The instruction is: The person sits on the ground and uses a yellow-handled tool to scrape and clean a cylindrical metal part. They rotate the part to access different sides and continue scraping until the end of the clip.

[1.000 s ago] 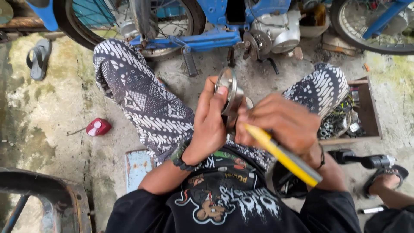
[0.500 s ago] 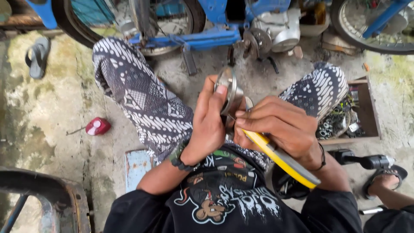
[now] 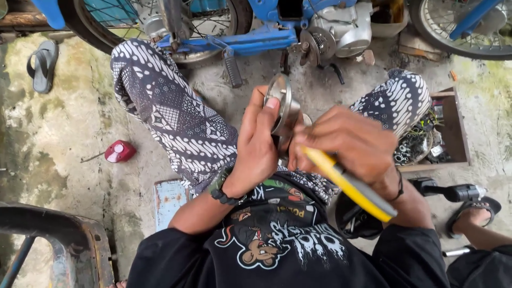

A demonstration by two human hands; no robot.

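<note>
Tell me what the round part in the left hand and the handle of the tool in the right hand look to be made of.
Round part, held by the left hand: apparently bare metal, dull silver-grey with a soft sheen along its rim. Tool handle in the right hand: likely plastic or rubber-coated, smooth matte yellow with a grey strip; its working end is hidden behind the hands.

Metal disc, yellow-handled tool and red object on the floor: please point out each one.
metal disc (image 3: 281, 101), head view, on its rim above the left thumb.
yellow-handled tool (image 3: 349, 186), head view, on the middle of the handle.
red object (image 3: 120, 151), head view, on its top.
</note>
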